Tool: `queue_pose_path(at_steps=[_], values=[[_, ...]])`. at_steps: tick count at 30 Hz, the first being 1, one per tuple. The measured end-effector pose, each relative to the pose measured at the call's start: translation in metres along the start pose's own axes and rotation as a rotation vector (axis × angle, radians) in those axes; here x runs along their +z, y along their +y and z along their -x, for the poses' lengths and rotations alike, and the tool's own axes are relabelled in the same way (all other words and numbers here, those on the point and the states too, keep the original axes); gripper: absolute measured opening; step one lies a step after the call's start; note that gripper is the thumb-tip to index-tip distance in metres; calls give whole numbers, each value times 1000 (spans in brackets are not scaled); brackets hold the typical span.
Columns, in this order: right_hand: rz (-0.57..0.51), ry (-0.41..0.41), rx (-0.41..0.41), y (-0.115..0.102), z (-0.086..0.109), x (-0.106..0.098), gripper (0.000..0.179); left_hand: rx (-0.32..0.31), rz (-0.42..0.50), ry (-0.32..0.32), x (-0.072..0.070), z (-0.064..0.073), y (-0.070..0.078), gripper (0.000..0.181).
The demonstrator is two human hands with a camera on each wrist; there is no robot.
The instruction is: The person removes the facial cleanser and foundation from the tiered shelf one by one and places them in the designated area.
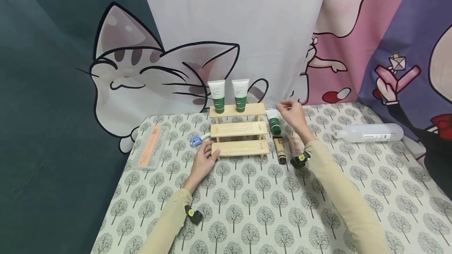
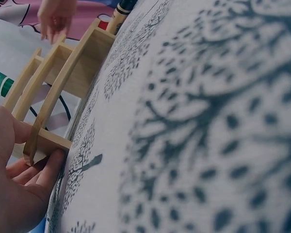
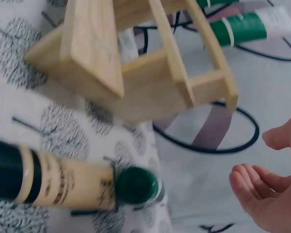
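A three-step wooden display stand (image 1: 240,129) stands on the table. Two white tubes with green caps, a left one (image 1: 218,96) and a right one (image 1: 241,95), are upright on its top step. My left hand (image 1: 203,162) grips the left end of the lowest step, thumb above and fingers beneath. My right hand (image 1: 294,116), empty with fingers loosely bent, hovers right of the stand. Below it lies another white and green tube (image 1: 274,122); in the right wrist view only its green cap (image 3: 138,184) shows well, beyond a beige tube with a black cap (image 3: 72,182).
A pinkish tube (image 1: 296,144) lies under my right forearm, partly hidden. A blue-handled object (image 1: 196,141) is left of the stand. Farther left lies a clear plastic case (image 1: 160,150) with an orange strip. At far right a translucent bottle (image 1: 370,133) rests on its side.
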State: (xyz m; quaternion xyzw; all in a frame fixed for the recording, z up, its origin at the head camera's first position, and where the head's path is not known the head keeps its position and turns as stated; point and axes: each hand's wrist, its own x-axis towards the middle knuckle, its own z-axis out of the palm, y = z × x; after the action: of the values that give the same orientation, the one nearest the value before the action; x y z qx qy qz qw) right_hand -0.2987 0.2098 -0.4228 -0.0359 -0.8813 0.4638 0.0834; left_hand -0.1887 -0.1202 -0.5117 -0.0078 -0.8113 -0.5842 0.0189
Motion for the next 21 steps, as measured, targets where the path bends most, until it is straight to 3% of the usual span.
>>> queue_pose_path(at_steps=[6, 21], values=[[-107, 42, -60, -25, 3, 7, 45, 6, -17, 15, 0, 1, 1, 48], [-355, -34, -209, -71, 10, 34, 49, 2, 5, 11, 0, 0, -2, 48]])
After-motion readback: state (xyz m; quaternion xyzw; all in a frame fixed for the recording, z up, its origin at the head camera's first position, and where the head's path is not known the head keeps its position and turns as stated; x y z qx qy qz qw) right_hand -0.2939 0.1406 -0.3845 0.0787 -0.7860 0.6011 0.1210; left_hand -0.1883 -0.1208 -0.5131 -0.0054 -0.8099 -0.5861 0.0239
